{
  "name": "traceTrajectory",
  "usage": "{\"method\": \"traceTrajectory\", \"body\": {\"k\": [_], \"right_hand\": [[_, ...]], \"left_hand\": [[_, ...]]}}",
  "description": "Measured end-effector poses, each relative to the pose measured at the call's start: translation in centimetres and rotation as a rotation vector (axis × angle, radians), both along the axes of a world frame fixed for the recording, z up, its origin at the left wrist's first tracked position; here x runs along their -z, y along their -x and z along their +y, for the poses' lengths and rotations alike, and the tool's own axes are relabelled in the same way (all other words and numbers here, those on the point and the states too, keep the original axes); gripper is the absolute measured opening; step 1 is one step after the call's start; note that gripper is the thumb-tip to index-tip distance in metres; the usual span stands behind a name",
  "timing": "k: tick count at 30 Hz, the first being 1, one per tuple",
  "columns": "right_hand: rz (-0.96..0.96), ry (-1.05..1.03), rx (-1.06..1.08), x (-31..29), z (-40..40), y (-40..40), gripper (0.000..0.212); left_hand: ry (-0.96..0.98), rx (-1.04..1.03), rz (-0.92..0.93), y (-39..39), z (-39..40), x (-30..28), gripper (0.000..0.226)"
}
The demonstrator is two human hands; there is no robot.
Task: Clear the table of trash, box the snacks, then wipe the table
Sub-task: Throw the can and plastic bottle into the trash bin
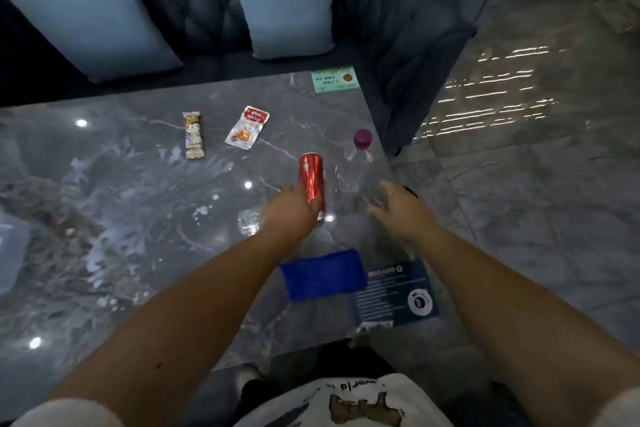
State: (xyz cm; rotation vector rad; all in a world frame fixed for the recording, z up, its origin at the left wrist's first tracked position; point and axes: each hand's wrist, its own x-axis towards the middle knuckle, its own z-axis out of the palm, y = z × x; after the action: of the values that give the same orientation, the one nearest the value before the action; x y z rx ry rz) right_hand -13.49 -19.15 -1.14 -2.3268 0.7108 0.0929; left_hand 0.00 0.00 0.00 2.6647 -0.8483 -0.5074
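Note:
A red drink can stands tilted on the grey marble table, and my left hand is wrapped round its lower part. Just right of it is a clear plastic bottle with a purple cap. My right hand is beside the bottle's lower end with its fingers apart; I cannot tell whether they touch it. A crumpled clear plastic piece lies left of my left hand. A snack bar and a red-and-white snack packet lie farther back. A folded blue cloth lies near the front edge.
White smears mark the tabletop. A dark leaflet lies by the cloth and a green card at the far right corner. A clear plastic box sits at the left edge. A dark sofa with pale cushions stands behind the table.

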Motion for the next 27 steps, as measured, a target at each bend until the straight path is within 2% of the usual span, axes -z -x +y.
{"method": "traceTrajectory", "body": {"k": [5, 8, 12, 19, 24, 27], "right_hand": [[-0.054, -0.196, -0.019, 0.4, -3.3, -3.8, 0.094], [-0.018, -0.199, -0.031, 1.1, -3.9, -5.3, 0.106], [-0.153, -0.321, -0.089, 1.2, -4.0, -6.9, 0.085], [-0.067, -0.356, -0.006, 1.8, -4.3, -7.4, 0.063], [-0.093, -0.364, 0.053, 1.8, -4.3, -6.7, 0.055], [-0.091, -0.443, 0.125, 1.6, -5.0, -5.8, 0.062]], "left_hand": [[-0.097, -0.197, -0.008, -1.3, -4.5, 1.0, 0.057], [-0.146, -0.271, 0.008, -1.8, -5.7, 2.0, 0.063], [-0.138, -0.383, 0.152, -2.5, -6.7, 3.3, 0.064], [-0.03, -0.446, 0.257, -2.9, -6.1, 4.7, 0.057], [0.204, -0.414, 0.337, -2.9, -5.3, 4.7, 0.058], [0.34, -0.415, 0.41, -2.2, -5.1, 4.6, 0.057]]}}
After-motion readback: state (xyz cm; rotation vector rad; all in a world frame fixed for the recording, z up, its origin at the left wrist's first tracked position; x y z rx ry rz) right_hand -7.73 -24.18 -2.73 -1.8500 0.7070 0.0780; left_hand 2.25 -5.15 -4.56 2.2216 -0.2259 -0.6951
